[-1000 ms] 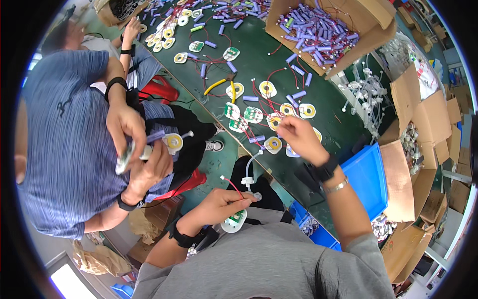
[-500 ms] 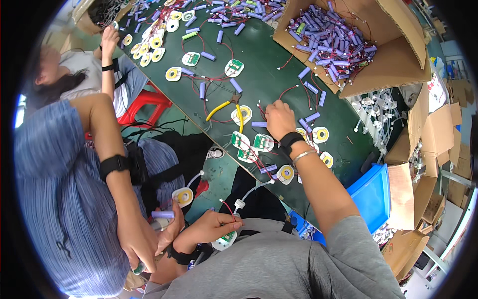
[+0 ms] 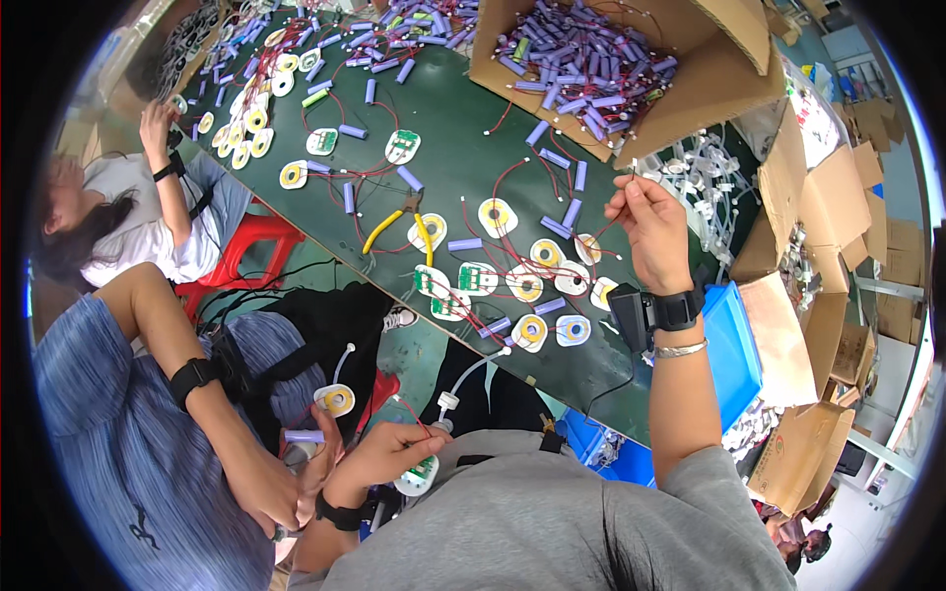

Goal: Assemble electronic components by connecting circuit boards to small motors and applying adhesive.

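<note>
One green-white board (image 3: 419, 477) in left grip (image 3: 389, 455), low by the shirt, red lead (image 3: 413, 414) and tube (image 3: 476, 369) above it. Right grip (image 3: 655, 231) pinched narrow, contents too small to tell. Beyond: counter (image 3: 448, 108), carton (image 3: 690, 118).

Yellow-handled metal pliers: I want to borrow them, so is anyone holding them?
No, the yellow-handled metal pliers lie untouched on the dark green table.

Electronics assembly workshop, green workbench (image 3: 448, 123), heaped battery cells (image 3: 591, 64), circuit boards (image 3: 478, 279)
</note>
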{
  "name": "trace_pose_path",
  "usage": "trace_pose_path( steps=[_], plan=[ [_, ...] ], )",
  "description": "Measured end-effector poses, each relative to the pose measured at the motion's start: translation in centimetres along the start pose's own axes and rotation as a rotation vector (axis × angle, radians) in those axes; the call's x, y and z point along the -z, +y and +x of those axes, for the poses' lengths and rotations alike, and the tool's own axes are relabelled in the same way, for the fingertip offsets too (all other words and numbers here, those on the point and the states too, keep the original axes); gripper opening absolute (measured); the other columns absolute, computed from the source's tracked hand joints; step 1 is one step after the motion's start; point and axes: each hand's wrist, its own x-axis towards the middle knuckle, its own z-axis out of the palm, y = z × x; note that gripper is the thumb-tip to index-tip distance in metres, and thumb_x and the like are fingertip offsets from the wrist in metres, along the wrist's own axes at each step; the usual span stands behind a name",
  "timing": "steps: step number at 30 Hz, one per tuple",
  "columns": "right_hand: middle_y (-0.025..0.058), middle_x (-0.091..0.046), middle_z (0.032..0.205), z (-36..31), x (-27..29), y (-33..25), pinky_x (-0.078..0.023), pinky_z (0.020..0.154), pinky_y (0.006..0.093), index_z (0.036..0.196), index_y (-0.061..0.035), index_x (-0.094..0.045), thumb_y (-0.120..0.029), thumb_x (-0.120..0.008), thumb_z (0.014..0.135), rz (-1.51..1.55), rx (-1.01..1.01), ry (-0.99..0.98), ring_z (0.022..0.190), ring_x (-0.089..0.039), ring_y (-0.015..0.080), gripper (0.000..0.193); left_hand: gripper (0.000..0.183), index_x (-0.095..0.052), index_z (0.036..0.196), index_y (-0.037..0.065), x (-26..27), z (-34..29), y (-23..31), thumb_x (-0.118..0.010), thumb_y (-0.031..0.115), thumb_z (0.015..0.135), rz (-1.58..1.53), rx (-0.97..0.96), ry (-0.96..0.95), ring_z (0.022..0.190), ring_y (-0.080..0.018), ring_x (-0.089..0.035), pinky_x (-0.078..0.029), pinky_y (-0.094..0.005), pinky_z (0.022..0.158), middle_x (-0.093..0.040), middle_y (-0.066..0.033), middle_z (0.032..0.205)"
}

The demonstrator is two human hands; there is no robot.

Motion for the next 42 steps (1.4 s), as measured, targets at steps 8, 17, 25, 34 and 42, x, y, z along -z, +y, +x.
trace_pose_path(
  steps=[8, 17, 25, 34, 42],
  plan=[
    [0.0087, -0.057, 0.08, -3.7, 0.8, -5.2, -0.045, 0.072, 0.0288, 0.096, 0.0049, -0.054, -0.012, -0.048, 0.085, -0.124, 0.156, -0.01, 0.073, -0.055, 0.016, 0.021, 0.022, -0.058, 0.089, -0.008, -0.9, -1.5, 2.4, -0.053, 0.013, 0.083, -0.074, -0.054, 0.118, 0.08, -0.0103, -0.055, -0.042, -0.0213, 0.07, -0.062, -0.0087, 0.087],
    [0.0056, -0.054, 0.072, -12.8, -0.9, -10.9, -0.041, 0.052, 0.0212, 0.097, 0.0048, -0.055, -0.007, -0.051, 0.082, 0.029, 0.203, -0.217, 0.056, -0.047, 0.0088, 0.02, 0.027, -0.059, 0.092, -0.007, -3.8, -6.9, 8.9, -0.052, 0.018, 0.084, -0.342, -0.36, 0.157, 0.063, -0.0064, -0.046, -0.035, -0.0193, 0.055, -0.055, -0.0016, 0.068],
    [0.0065, -0.054, 0.071, -22.0, -3.2, -14.2, -0.035, 0.048, 0.0204, 0.084, 0.0013, -0.062, -0.002, -0.06, 0.073, -0.385, 0.481, -0.467, 0.058, -0.047, 0.0089, 0.012, 0.025, -0.059, 0.093, -0.003, -10.1, -8.0, 11.8, -0.047, 0.018, 0.087, -0.423, -0.667, 0.599, 0.063, -0.0015, -0.041, -0.033, -0.0167, 0.056, -0.055, 0.002, 0.075],
    [0.0037, -0.051, 0.064, -28.2, -3.4, -12.9, -0.031, 0.042, 0.0221, 0.081, -0.0035, -0.062, 0.001, -0.064, 0.068, -0.406, 0.617, -0.413, 0.048, -0.042, 0.0096, 0.014, 0.025, -0.058, 0.091, -0.006, -16.6, -6.6, 12.2, -0.048, 0.017, 0.087, -0.27, -0.718, 0.817, 0.069, -0.0033, -0.047, -0.037, -0.017, 0.06, -0.058, -0.0026, 0.083],
    [0.0064, -0.051, 0.067, -29.7, -0.6, -12.0, -0.038, 0.044, 0.0261, 0.079, -0.0024, -0.059, 0.003, -0.064, 0.065, -0.525, 0.926, -0.231, 0.052, -0.049, 0.0166, 0.016, 0.024, -0.059, 0.087, -0.006, -20.7, -6.0, 12.2, -0.047, 0.015, 0.087, -0.369, -0.805, 0.733, 0.077, -0.007, -0.05, -0.041, -0.0206, 0.068, -0.059, -0.009, 0.093]
  ],
)
